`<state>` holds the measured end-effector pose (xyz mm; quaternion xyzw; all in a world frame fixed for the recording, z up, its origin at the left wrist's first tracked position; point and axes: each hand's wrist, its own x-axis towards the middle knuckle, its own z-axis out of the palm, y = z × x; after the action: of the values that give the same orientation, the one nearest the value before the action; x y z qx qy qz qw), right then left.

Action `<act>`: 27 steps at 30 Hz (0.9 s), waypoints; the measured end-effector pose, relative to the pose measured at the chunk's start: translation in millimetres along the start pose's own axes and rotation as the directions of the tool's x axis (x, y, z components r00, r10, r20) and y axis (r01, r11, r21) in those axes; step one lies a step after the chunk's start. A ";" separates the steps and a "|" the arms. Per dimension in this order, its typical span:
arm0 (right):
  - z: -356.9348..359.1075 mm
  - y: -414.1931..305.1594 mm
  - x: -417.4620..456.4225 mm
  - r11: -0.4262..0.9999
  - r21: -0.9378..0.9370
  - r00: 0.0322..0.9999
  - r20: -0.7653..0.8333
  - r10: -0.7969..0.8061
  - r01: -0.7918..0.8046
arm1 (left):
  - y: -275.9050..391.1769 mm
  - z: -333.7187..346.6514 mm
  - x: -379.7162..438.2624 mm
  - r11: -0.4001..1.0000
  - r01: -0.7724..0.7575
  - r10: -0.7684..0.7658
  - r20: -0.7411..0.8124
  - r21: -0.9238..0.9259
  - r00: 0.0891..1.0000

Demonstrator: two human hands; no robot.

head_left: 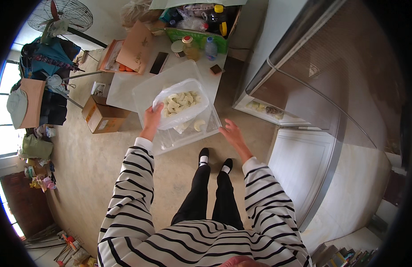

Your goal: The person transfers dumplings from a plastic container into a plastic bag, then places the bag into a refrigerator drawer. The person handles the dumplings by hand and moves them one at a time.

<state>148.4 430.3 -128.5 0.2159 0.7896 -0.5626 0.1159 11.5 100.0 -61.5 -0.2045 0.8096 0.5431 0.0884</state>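
A white plastic tub (200,111) full of crescent-shaped dumplings (180,102) sits tilted over a clear plastic freezer drawer (166,142). My left hand (153,118) grips the tub's left side, thumb over its rim. One loose dumpling (199,125) lies in the drawer below the tub, beside a small pale packet (182,127). At the drawer's near right corner is my right hand (233,133), fingers apart and holding nothing. Its thumb is close to that corner; whether they touch I cannot tell. The drawer overlaps the near part of a white table (124,88).
A refrigerator stands at right with its white lower door (301,150) open. The table bears a phone (159,63), a jar (178,48), a bottle of yellowish liquid (191,50), a plastic bottle (211,50) and a green carton (196,37). A cardboard box (104,115) is on the floor.
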 end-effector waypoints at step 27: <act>-17.5 33.8 -7.3 0.425 0.810 0.889 0.239 0.391 -0.405 | 30.7 -19.2 25.0 0.830 0.239 -0.160 0.195 -0.504 0.968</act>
<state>171.8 454.5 -147.7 0.4203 0.3438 -0.8293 0.1321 -22.6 86.5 -37.2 -0.2644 0.5967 0.7438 0.1443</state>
